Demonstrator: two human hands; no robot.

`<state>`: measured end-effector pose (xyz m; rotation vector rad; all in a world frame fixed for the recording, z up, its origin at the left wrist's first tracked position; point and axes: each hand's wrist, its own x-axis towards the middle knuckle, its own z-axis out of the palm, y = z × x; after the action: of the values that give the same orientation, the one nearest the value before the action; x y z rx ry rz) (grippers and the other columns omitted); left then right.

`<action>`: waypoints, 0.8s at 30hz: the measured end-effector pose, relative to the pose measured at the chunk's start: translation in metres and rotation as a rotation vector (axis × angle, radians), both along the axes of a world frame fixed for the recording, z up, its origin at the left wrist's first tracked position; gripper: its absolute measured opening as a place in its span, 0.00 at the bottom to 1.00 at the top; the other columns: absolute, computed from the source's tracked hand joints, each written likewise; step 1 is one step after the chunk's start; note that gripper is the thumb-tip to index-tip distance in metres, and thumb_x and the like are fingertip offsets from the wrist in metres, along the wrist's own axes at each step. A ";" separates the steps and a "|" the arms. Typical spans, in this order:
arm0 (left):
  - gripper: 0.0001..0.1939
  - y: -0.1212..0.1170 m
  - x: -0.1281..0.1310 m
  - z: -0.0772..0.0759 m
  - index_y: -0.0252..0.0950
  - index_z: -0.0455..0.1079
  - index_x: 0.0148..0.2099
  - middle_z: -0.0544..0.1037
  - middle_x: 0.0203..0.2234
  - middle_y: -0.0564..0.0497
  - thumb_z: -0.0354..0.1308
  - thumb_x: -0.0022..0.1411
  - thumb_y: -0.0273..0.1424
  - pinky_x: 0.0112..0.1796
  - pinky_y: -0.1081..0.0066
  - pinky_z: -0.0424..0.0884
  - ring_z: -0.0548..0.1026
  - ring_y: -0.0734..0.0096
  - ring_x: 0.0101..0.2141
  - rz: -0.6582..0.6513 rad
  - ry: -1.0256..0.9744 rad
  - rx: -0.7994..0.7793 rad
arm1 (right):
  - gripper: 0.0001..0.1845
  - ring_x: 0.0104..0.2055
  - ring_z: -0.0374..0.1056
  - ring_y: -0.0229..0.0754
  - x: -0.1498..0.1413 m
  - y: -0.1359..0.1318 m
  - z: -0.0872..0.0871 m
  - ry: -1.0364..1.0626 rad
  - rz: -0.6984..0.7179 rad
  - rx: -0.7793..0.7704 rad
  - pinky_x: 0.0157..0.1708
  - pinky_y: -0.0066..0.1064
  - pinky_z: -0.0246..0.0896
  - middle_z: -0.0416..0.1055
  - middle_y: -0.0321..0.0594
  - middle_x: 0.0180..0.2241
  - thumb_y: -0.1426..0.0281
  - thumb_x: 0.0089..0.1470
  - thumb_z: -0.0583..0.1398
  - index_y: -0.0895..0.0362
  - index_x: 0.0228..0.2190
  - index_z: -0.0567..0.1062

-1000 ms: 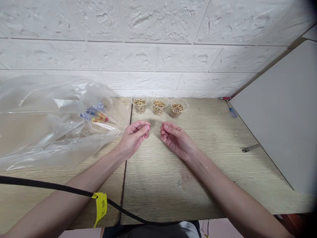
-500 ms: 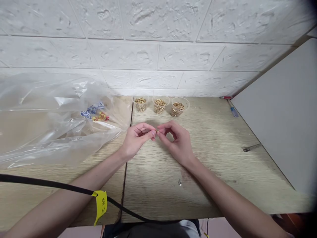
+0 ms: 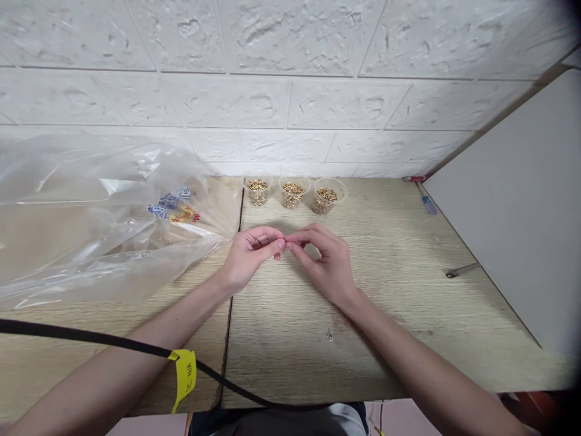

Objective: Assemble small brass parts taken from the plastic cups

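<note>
Three filled cups (image 3: 291,204) stand at twelve o'clock, left hand (image 3: 249,254) and right hand (image 3: 330,260) pinched closed, contents hidden, work apparently unfinished.

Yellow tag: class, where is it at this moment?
In the head view, the yellow tag is at the lower left, attached to the black cable, close beside the left forearm.

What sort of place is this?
Likely a small-parts workbench, though home or workshop I can't tell. Signs: three clear round plastic cups holding slim gold-coloured metal pieces, a light wood-grain tabletop, and what looks like a screwdriver with a translucent blue handle.
</note>
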<state>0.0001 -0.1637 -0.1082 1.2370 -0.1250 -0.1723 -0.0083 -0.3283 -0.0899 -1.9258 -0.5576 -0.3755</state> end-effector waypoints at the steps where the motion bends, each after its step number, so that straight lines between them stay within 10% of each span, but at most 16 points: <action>1: 0.11 0.000 0.000 0.000 0.32 0.76 0.33 0.74 0.22 0.51 0.70 0.50 0.33 0.29 0.76 0.67 0.69 0.78 0.24 0.004 -0.004 0.005 | 0.05 0.31 0.68 0.39 0.000 0.000 0.000 0.003 -0.003 0.002 0.32 0.32 0.64 0.72 0.38 0.29 0.69 0.57 0.61 0.53 0.32 0.78; 15: 0.10 0.000 0.000 -0.001 0.32 0.76 0.34 0.76 0.25 0.50 0.68 0.52 0.34 0.29 0.75 0.68 0.70 0.77 0.25 0.038 -0.030 0.024 | 0.10 0.32 0.68 0.39 0.009 -0.003 -0.003 0.560 0.127 0.308 0.36 0.32 0.63 0.73 0.37 0.27 0.62 0.51 0.65 0.57 0.31 0.78; 24: 0.12 -0.002 -0.002 0.001 0.32 0.74 0.34 0.75 0.23 0.50 0.68 0.53 0.36 0.29 0.74 0.68 0.70 0.76 0.24 0.036 -0.060 0.103 | 0.09 0.31 0.67 0.39 0.006 0.000 -0.005 0.474 0.034 0.243 0.33 0.33 0.62 0.74 0.39 0.28 0.63 0.51 0.64 0.57 0.29 0.77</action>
<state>-0.0019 -0.1653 -0.1073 1.3469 -0.1475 -0.1115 -0.0024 -0.3283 -0.0947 -1.6891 -0.2195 0.0404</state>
